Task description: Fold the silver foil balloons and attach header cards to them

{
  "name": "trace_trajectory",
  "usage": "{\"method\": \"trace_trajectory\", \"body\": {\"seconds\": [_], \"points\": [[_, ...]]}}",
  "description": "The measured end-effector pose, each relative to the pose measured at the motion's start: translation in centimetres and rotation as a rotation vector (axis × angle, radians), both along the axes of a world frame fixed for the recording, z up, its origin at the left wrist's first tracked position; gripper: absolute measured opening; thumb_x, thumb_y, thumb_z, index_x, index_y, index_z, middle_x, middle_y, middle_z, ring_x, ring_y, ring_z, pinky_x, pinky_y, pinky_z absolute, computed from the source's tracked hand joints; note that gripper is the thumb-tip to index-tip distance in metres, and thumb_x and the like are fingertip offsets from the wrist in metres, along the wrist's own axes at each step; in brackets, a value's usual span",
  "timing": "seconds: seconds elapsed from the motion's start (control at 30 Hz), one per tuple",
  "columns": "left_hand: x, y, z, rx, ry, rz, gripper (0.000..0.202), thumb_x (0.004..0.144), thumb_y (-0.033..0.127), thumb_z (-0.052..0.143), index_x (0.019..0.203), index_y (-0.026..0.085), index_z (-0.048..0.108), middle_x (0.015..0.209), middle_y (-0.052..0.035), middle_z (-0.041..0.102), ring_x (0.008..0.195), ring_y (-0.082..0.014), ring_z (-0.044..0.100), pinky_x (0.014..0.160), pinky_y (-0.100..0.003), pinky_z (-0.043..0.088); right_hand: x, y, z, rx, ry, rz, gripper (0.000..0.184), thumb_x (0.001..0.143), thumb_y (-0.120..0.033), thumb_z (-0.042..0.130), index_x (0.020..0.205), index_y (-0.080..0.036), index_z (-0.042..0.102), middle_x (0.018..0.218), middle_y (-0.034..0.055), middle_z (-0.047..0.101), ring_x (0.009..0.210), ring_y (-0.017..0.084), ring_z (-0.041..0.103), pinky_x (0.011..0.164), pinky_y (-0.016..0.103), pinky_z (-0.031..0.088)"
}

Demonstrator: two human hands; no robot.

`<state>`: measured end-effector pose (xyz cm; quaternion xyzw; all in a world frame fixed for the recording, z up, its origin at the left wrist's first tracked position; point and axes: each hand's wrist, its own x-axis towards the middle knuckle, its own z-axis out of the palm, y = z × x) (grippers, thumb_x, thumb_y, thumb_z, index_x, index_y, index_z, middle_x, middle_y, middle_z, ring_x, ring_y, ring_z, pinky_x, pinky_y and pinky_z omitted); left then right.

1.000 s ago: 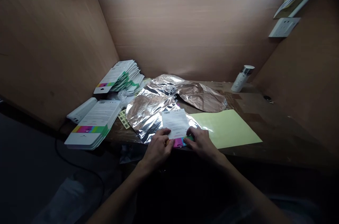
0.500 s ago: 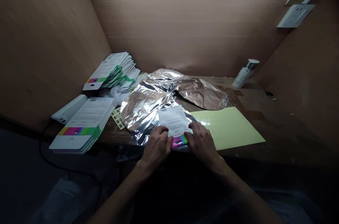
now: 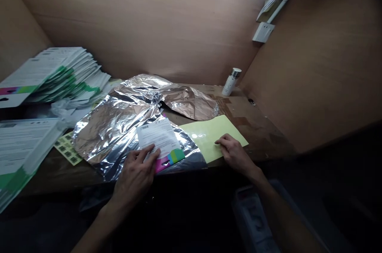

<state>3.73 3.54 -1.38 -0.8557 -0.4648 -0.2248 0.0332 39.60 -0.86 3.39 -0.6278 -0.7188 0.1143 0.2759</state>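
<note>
At bench front, card [image 3: 158,141]: white printed card with barcode and pink-green strip, lying on crumpled foil sheet [image 3: 113,133]; small print unreadable.
Left hand [image 3: 134,179]: fingers across card's lower edge, hiding part of it; pinching or only resting, cannot tell.
Right hand [image 3: 235,154]: resting on pale yellow sheet [image 3: 205,133], off the card, apart from left hand.
Far left: card stack [image 3: 59,73], cut off by frame edge.

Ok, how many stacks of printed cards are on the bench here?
2. One fanned stack lies at the back left of the bench; the other stack lies nearer, running off the view's left edge. More could be hidden beyond that edge.
</note>
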Motion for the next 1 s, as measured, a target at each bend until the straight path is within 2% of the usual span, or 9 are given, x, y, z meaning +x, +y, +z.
{"method": "trace_trajectory", "body": {"seconds": [0.07, 0.2, 0.33, 0.43, 0.6, 0.7, 0.77, 0.87, 1.0], "points": [[0.1, -0.1, -0.1, 0.007, 0.002, 0.012, 0.037, 0.101, 0.028, 0.05, 0.134, 0.024, 0.065, 0.143, -0.0066, 0.061, 0.107, -0.0311, 0.055, 0.097, -0.048, 0.051, 0.7, 0.0, -0.2, -0.021, -0.057, 0.036, 0.031, 0.095, -0.01, 0.047, 0.106, -0.02, 0.074, 0.105, 0.0089, 0.066, 0.099, 0.023, 0.063, 0.093, 0.038, 0.052], [0.2, 0.0, -0.4, 0.007, -0.009, 0.01, 0.036, 0.101, 0.029, 0.049, 0.133, 0.024, 0.065, 0.143, -0.0065, 0.06, 0.11, -0.0315, 0.055, 0.098, -0.049, 0.051, -0.2, -0.5, -0.5, -0.008, -0.121, 0.021, 0.03, 0.093, -0.007, 0.048, 0.102, -0.021, 0.073, 0.105, 0.0081, 0.066, 0.102, 0.024, 0.06, 0.095, 0.04, 0.049], [0.1, 0.1, -0.7, 0.008, -0.04, 0.011, 0.035, 0.101, 0.031, 0.05, 0.133, 0.026, 0.064, 0.143, -0.0058, 0.06, 0.11, -0.0311, 0.056, 0.097, -0.048, 0.051, -0.7, -0.8, -0.2, -0.031, -0.108, 0.007, 0.025, 0.09, -0.006, 0.049, 0.092, -0.022, 0.069, 0.101, 0.0071, 0.066, 0.098, 0.024, 0.06, 0.09, 0.039, 0.049], [0.1, 0.1, -0.7, 0.0, -0.05, 0.011, 0.035, 0.101, 0.032, 0.05, 0.134, 0.027, 0.063, 0.144, -0.0047, 0.06, 0.111, -0.031, 0.056, 0.097, -0.048, 0.051, -0.5, -0.7, 0.1, -0.027, -0.035, -0.006, 0.021, 0.088, -0.007, 0.05, 0.095, -0.021, 0.065, 0.101, 0.0065, 0.065, 0.095, 0.022, 0.061, 0.086, 0.036, 0.049], [0.3, -0.1, -0.5, -0.007, -0.027, 0.024, 0.036, 0.102, 0.031, 0.049, 0.135, 0.026, 0.063, 0.146, -0.0043, 0.058, 0.111, -0.0319, 0.055, 0.098, -0.049, 0.051, -0.5, 0.4, -0.2, -0.071, -0.088, -0.004, 0.009, 0.096, -0.019, 0.054, 0.096, -0.022, 0.064, 0.099, 0.0059, 0.064, 0.096, 0.022, 0.06, 0.086, 0.035, 0.048], [0.3, -0.2, -0.4, -0.014, -0.022, 0.025, 0.037, 0.102, 0.03, 0.049, 0.136, 0.026, 0.062, 0.147, -0.0038, 0.058, 0.113, -0.0325, 0.054, 0.098, -0.05, 0.051, -0.4, 0.8, -0.2, -0.109, -0.207, -0.014, 0.014, 0.099, -0.023, 0.05, 0.091, -0.022, 0.062, 0.097, 0.0063, 0.063, 0.095, 0.023, 0.058, 0.086, 0.037, 0.047], [0.3, -0.3, -0.3, -0.019, -0.025, 0.029, 0.037, 0.101, 0.029, 0.051, 0.136, 0.026, 0.062, 0.147, -0.0035, 0.058, 0.114, -0.0328, 0.053, 0.098, -0.05, 0.05, -0.3, 0.7, 0.2, -0.123, -0.184, -0.003, 0.017, 0.1, -0.025, 0.047, 0.089, -0.022, 0.059, 0.096, 0.006, 0.062, 0.093, 0.022, 0.057, 0.084, 0.036, 0.046], [0.4, -0.5, -0.1, -0.032, -0.038, 0.032, 0.037, 0.099, 0.026, 0.054, 0.135, 0.027, 0.063, 0.147, -0.0038, 0.058, 0.115, -0.0328, 0.053, 0.1, -0.05, 0.05, -0.6, 0.5, 1.9, -0.135, 0.012, 0.019, 0.017, 0.101, -0.031, 0.045, 0.089, -0.023, 0.055, 0.091, 0.0038, 0.061, 0.084, 0.02, 0.055, 0.076, 0.033, 0.046], [0.6, -0.7, 0.2, -0.066, -0.05, 0.047, 0.038, 0.097, 0.023, 0.054, 0.134, 0.027, 0.064, 0.146, -0.0047, 0.059, 0.117, -0.0329, 0.052, 0.101, -0.049, 0.049, -4.0, 1.1, 4.7, -0.281, 0.254, 0.177, 0.021, 0.101, -0.04, 0.049, 0.089, -0.023, 0.054, 0.084, 0.0002, 0.057, 0.078, 0.017, 0.053, 0.07, 0.029, 0.044]]}}
